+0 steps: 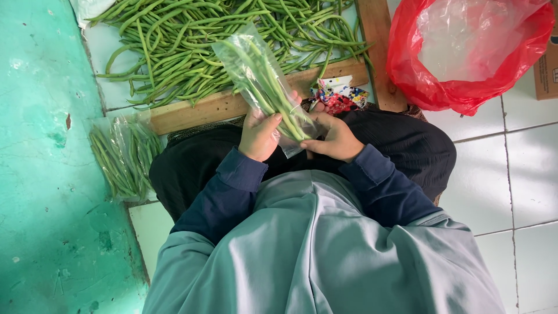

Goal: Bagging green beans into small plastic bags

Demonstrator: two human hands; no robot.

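While beans (192,40) cover tiles (523,174), hands grip bag (264,78).

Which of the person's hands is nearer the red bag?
Right. The right hand grips the clear bean bag's lower end, on the side towards the red bag; the left hand holds the bag's other side, farther away.

You are gripping a glossy clear plastic bag (264,81), while the wooden frame (232,103) is looking rough and matt, the red plastic bag (459,87) shiny, the floor tiles (511,168) smooth.
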